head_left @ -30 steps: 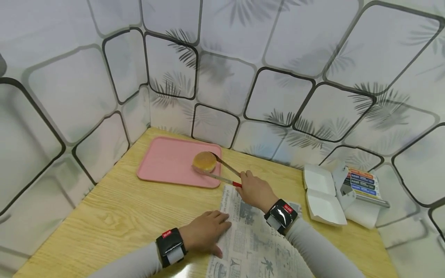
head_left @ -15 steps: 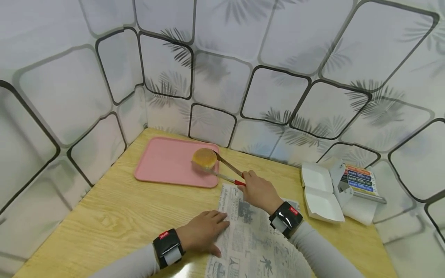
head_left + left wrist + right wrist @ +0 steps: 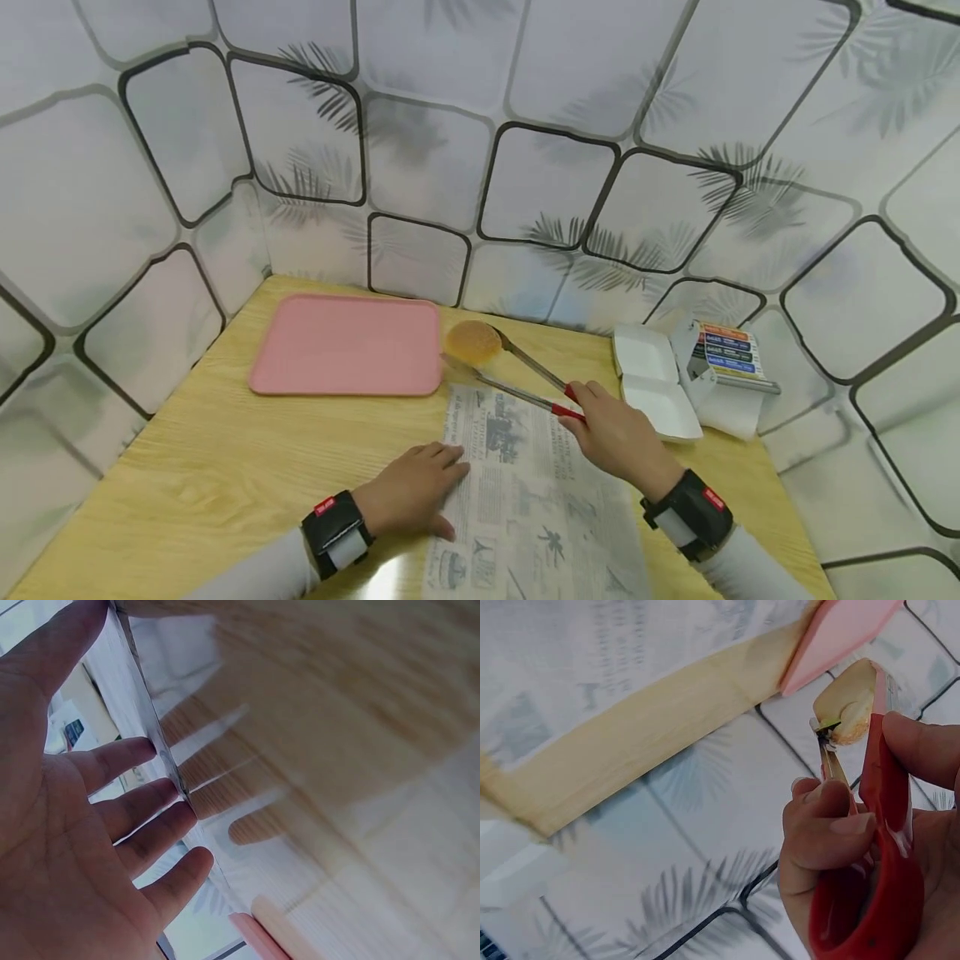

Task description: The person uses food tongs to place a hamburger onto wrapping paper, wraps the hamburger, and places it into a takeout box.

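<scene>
My right hand [image 3: 618,437] grips red-handled tongs [image 3: 517,392], with the fingers wrapped round the handles in the right wrist view. Between the ends of the tongs is a burger [image 3: 472,342] with a golden top bun. A bit of green shows by the burger's filling in the right wrist view. The burger appears just right of the pink tray [image 3: 345,346], over the top of a newspaper-print paper sheet [image 3: 525,500]. My left hand [image 3: 412,492] lies with fingers spread, fingertips at the sheet's left edge, as the left wrist view [image 3: 75,817] also shows.
A white clamshell box [image 3: 660,408] lies unfolded at the right. Beside it stands a white holder with colourful striped labels [image 3: 727,350]. Patterned wall covering [image 3: 420,192] encloses the wooden table [image 3: 225,492] at the back and sides.
The right hand has carried the burger in the tongs off the pink tray towards the right. The head view has turned right; the left hand stays at the paper's edge.
</scene>
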The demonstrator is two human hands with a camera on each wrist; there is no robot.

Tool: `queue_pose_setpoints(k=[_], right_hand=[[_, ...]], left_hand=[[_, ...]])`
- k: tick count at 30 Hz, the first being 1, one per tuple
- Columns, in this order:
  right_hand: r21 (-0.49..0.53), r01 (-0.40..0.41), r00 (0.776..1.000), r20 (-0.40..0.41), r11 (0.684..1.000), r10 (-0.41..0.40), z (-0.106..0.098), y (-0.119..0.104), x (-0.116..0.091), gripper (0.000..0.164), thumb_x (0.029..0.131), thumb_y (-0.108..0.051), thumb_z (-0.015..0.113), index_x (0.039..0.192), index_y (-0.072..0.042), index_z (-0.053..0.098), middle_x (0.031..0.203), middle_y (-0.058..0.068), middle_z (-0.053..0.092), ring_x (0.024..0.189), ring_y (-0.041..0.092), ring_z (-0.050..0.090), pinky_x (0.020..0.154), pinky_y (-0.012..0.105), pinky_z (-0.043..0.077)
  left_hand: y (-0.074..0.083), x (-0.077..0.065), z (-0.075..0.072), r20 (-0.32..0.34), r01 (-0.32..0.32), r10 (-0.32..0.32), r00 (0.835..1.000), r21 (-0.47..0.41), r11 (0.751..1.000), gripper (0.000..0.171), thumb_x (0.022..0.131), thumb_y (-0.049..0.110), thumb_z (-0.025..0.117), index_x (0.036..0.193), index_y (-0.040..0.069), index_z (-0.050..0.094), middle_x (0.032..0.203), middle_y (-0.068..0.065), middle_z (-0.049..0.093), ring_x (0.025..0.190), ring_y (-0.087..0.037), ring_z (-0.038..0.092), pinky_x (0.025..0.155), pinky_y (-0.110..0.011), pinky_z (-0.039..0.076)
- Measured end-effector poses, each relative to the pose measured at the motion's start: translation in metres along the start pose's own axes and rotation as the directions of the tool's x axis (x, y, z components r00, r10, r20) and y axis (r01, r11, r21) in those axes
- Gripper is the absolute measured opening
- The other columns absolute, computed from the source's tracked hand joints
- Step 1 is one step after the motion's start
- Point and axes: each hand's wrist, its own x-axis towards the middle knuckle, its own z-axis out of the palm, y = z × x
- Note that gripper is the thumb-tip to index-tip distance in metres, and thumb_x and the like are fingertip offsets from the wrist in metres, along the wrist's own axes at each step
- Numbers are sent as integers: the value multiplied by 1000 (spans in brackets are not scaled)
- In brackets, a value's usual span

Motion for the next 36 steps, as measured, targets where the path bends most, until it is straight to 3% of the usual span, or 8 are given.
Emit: queue_pose_setpoints(k=[8,13,18,21,27,34,36], right_hand=[[-1,-143,987,73,990,143,-1,23,-75,50,97,-33,69,135,-2,58,112,11,64,77,16,62,58,34,52],[31,-240,963,133,970,234,3,26,-117,46,96,-34,70,133,-7,60,108,4,62,66,6,51,52,27,42],[25,-310,937,177,950,301,10,26,-146,46,95,-36,70,132,-10,59,109,1,62,67,7,51,54,31,43],[18,-326,930,185,945,317,13,25,-157,46,94,-36,72,131,-11,60,109,0,62,68,7,52,54,31,44],[13,-334,917,234,942,322,17,27,-160,48,93,-36,73,133,-13,60,104,-3,60,63,4,45,52,29,41],[50,-414,880,276,909,386,21,28,-166,52,90,-38,76,135,-15,61,104,-5,60,60,3,44,50,28,40],[48,-422,879,267,905,395,22,28,-168,53,89,-38,77,135,-16,61,106,-5,60,58,3,43,48,27,39]], left_hand=[[1,1,-3,25,11,-10,1000,-19,1000,98,73,66,77,147,8,51,154,-15,46,139,-33,45,115,-49,37],[-1,3,-1,30,6,-5,1000,-23,1000,99,74,68,74,149,8,49,155,-16,43,140,-35,44,115,-50,37],[-2,5,-2,26,-3,3,1000,-23,1000,98,74,67,74,148,8,50,155,-16,43,140,-35,44,115,-51,37],[-2,6,-2,30,-5,7,1000,-35,999,98,74,66,75,148,7,50,155,-17,43,140,-36,43,115,-51,37],[-3,6,-5,21,-5,6,1000,-48,999,97,75,64,76,149,7,49,156,-17,43,141,-35,43,116,-51,36],[-3,3,-4,25,-3,4,1000,-56,998,97,75,64,76,149,7,49,155,-16,43,141,-35,43,116,-51,36],[-3,3,-3,21,-6,7,1000,-49,999,97,75,65,75,149,7,49,155,-16,43,141,-35,43,116,-51,36]])
